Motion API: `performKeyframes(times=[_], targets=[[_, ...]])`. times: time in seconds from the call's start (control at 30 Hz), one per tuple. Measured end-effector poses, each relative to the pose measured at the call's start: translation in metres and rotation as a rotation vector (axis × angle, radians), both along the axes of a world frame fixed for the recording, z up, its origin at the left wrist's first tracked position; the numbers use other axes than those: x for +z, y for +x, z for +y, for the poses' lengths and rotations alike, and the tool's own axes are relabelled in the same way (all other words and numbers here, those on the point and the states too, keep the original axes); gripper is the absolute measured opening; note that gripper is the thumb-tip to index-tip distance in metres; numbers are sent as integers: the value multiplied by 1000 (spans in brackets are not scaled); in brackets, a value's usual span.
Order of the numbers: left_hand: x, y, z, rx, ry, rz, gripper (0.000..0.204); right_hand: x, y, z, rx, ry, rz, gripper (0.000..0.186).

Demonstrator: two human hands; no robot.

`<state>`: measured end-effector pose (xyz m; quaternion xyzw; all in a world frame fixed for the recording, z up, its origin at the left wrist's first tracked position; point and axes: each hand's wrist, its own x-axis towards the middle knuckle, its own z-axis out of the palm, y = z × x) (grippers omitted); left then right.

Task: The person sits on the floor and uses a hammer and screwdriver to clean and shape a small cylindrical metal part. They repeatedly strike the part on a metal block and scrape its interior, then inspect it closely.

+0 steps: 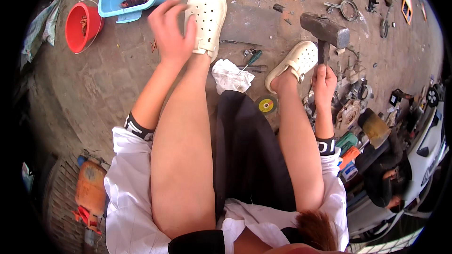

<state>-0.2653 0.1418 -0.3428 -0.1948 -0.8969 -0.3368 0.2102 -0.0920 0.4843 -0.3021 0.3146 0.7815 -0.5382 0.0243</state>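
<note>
I can see a hammer [326, 30], its blocky grey head worn and scuffed, sitting crosswise just beyond the right hand [324, 83], which grips its dark handle.

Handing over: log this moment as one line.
Left hand: open, near left cream clog | Right hand: gripping hammer by handle | Floor: red bucket, yellow disc
</note>
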Motion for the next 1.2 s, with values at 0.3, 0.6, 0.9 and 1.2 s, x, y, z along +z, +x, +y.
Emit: performKeyframes(times=[0.3,0.6,0.9,1.2], targets=[[-73,-76,177,-433,-357,-699,31,-51,-10,27,1,371,-308,58],[-128,-99,198,-395,-425,-640,45,-101,-5,21,58,371,-435,67],[-142,-113,206,-513,-561,-617,40,-110,-3,29,40,276,-428,65],[-53,-1,120,-735,-422,-503,33,-107,-13,36,97,241,-409,71]])
